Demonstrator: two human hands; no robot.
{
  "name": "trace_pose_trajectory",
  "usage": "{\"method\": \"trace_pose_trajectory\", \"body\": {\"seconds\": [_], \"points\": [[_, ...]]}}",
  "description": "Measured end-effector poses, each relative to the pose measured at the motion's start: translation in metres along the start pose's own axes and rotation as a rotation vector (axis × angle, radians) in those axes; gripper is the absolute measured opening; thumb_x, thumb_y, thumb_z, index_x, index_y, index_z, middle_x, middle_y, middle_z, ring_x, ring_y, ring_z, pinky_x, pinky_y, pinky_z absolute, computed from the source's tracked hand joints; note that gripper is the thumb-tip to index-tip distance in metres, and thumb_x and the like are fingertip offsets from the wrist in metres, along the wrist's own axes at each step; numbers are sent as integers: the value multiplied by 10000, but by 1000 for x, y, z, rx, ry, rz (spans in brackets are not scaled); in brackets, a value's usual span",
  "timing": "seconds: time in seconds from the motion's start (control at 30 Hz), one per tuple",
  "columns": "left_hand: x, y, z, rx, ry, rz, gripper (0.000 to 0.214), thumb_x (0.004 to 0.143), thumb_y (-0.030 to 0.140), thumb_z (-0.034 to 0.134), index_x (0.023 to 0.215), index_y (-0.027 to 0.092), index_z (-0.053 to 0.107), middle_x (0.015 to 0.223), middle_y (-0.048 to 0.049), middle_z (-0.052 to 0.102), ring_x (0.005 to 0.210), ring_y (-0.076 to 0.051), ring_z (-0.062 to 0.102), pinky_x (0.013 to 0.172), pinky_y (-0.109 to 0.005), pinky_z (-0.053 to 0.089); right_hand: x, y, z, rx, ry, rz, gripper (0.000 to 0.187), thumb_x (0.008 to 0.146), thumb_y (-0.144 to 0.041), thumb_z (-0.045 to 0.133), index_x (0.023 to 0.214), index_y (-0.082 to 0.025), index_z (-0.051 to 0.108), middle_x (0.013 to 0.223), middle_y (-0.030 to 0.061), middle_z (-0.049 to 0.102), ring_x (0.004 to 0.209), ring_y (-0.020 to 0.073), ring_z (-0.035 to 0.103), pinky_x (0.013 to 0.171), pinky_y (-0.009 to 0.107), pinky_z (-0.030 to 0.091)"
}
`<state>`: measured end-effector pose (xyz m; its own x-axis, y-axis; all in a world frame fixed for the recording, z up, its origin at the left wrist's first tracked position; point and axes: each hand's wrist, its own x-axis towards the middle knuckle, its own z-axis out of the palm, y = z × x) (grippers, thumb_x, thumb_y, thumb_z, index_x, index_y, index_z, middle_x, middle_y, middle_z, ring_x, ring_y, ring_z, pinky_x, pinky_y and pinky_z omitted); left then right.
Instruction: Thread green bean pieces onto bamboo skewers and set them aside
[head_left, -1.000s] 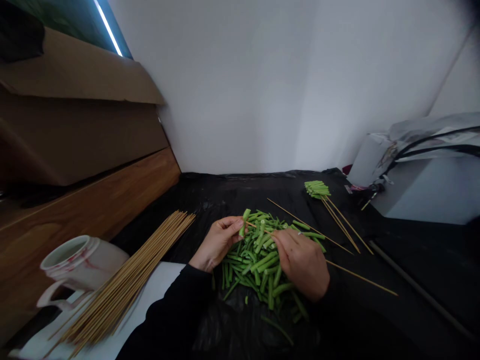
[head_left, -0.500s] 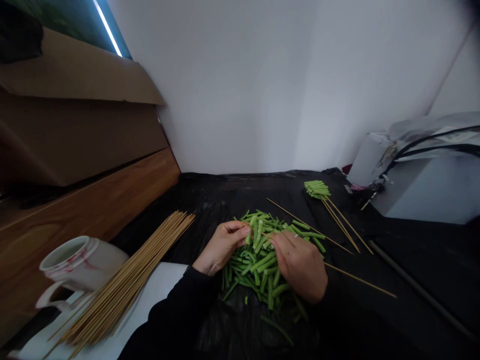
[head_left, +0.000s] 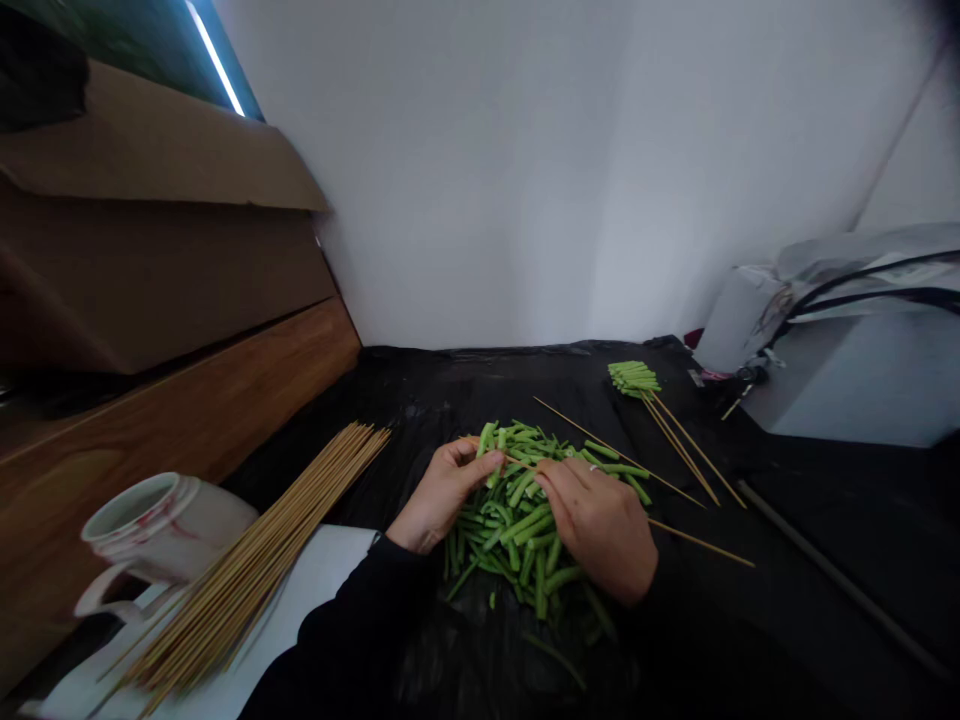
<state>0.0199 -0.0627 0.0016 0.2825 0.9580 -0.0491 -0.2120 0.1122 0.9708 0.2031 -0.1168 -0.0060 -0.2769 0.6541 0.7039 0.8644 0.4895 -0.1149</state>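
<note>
A heap of cut green bean pieces (head_left: 525,520) lies on black plastic sheeting (head_left: 420,400). My left hand (head_left: 442,495) pinches a green bean piece (head_left: 487,440) at the heap's left edge. My right hand (head_left: 600,525) rests over the heap, closed on a bamboo skewer (head_left: 701,545); the skewer's tip points left toward the bean piece and its tail runs out to the right. Both sleeves are black.
A bundle of bare bamboo skewers (head_left: 262,555) lies left beside a white jug (head_left: 161,530). A finished bean skewer (head_left: 637,380) and loose sticks (head_left: 622,455) lie behind the heap. A white box with black cables (head_left: 840,340) stands right. Wooden boards (head_left: 150,300) line the left.
My left hand dipped the bean piece down into the heap and has lifted it slightly again. The skewer in my right hand has slid left, its tail now shorter on the right.
</note>
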Motion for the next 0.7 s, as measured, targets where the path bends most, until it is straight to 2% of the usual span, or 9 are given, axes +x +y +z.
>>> {"method": "trace_pose_trajectory", "body": {"seconds": [0.27, 0.5, 0.7], "points": [[-2, -6, 9, 2, -16, -27, 285, 608, 320, 850, 741, 117, 702, 641, -15, 631, 600, -112, 535, 617, -243, 397, -2, -4, 2, 36, -11, -8, 250, 955, -158, 417, 847, -186, 640, 710, 16, 591, 671, 159, 540, 636, 292, 331], [-1, 2, 1, -73, -50, -33, 375, 684, 359, 807, 969, 129, 727, 838, -73, 702, 765, -146, 620, 737, -261, 464, 0, -1, -2, 26, 41, -1, 240, 953, -154, 420, 876, -171, 646, 728, 24, 605, 689, 149, 557, 655, 273, 344], [1, 5, -3, -165, -30, -10, 180, 728, 283, 782, 773, 124, 710, 757, -31, 672, 698, -96, 592, 725, -226, 462, -1, 0, 0, 25, 38, 9, 247, 955, -149, 411, 939, -167, 657, 759, 30, 627, 705, 152, 572, 667, 275, 361]]}}
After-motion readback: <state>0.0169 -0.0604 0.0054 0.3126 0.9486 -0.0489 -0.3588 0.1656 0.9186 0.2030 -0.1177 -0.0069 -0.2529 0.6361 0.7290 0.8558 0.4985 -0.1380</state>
